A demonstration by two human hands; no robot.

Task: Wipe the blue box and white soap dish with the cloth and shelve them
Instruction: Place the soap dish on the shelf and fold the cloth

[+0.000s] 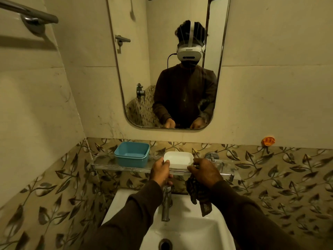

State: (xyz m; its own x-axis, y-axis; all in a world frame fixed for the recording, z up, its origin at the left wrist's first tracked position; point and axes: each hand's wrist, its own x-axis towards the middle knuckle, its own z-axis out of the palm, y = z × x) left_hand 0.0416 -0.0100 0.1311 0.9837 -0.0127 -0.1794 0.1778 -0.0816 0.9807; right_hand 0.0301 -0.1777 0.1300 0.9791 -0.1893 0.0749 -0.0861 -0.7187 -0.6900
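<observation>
The blue box [132, 153] stands upright on the left part of the glass shelf [106, 164] under the mirror. To its right the white soap dish [179, 159] rests on the same shelf. My left hand [161, 171] grips the dish's left end with the thumb on its rim. My right hand [204, 171] touches the dish's right end and holds a dark patterned cloth [197, 194], which hangs down below the shelf over the sink.
A white sink [189, 230] with a chrome tap [166, 202] lies directly below the shelf. A mirror [167, 62] hangs above, a towel bar [27, 13] at the upper left, an orange hook [268, 141] on the right wall.
</observation>
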